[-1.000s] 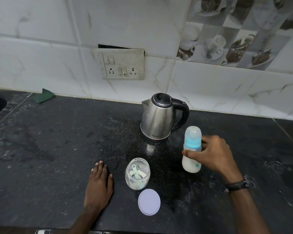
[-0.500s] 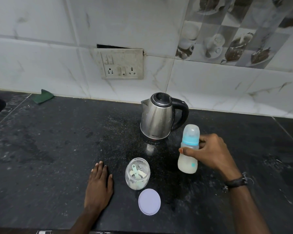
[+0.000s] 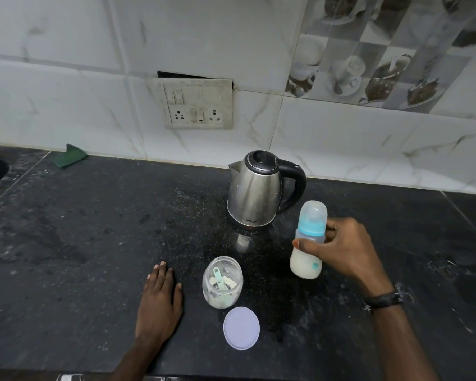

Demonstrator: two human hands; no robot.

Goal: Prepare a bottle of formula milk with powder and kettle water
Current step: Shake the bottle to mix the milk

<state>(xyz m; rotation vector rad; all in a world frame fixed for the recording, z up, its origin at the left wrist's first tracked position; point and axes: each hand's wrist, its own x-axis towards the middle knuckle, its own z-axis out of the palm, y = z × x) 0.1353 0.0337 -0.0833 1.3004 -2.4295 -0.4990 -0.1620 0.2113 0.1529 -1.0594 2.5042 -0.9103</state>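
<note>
Right now the baby bottle [image 3: 308,243] is at roughly 4 o'clock from the kettle [image 3: 256,192], near it, tilted slightly. Clear cap on, blue collar below it, milky white liquid filling the lower half. Can't tell if its base touches the counter [image 3: 94,243]. Right hand [image 3: 344,247] is wrapped around the bottle's middle, thumb across the front, dark band on the wrist. Kettle: steel body, black lid closed, black handle pointing to 3 o'clock, spout to 9. Powder jar [image 3: 222,283] sits at 6 o'clock from the kettle, open, pale powder low inside with a green scoop [image 3: 217,276] in it. Its round white lid [image 3: 241,328] lies flat at the jar's 5 o'clock, just beside it. Left hand [image 3: 160,301] rests flat on the counter at the jar's 9 o'clock, fingers extended, holding nothing. Green cloth [image 3: 68,159] far back at 10 o'clock by the wall.
</note>
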